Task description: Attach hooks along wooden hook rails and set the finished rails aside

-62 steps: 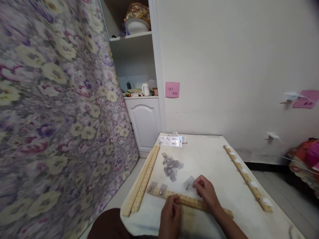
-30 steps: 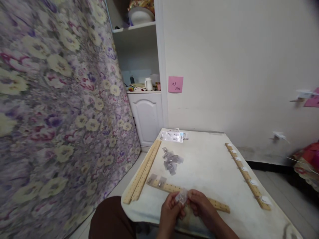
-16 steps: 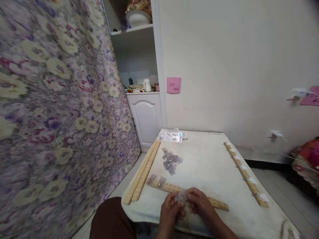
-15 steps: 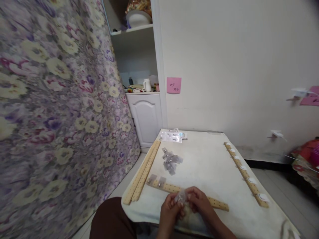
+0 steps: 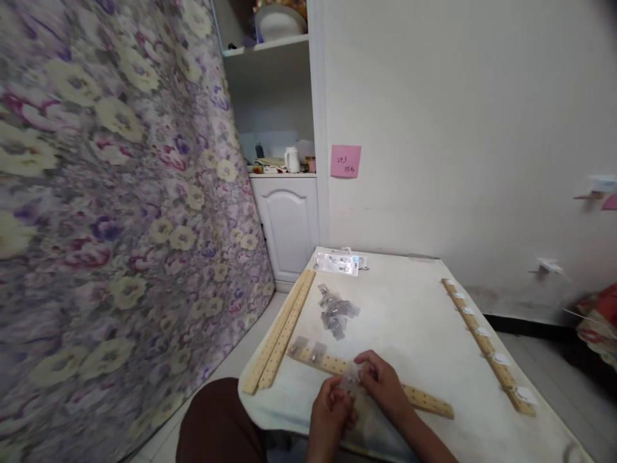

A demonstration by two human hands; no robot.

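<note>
Both hands meet at the near edge of the white table (image 5: 414, 321). My left hand (image 5: 329, 411) and my right hand (image 5: 384, 386) pinch a small clear plastic packet (image 5: 350, 379) between their fingertips, just above a perforated wooden strip (image 5: 424, 402) that lies across the table. Two clear packets (image 5: 308, 350) sit on that strip's left end. A loose pile of similar clear packets (image 5: 336, 310) lies farther back on the table.
Two wooden strips (image 5: 283, 334) lie side by side along the table's left edge, and another strip with white pads (image 5: 486, 344) along the right. A blister pack (image 5: 337, 263) lies at the far edge. Floral fabric (image 5: 110, 212) hangs at left; a white cabinet (image 5: 288, 222) stands behind.
My right hand lifted a clear packet off the table and brought it toward me. Both hands now hold it above the near strip. The view shifted slightly.
</note>
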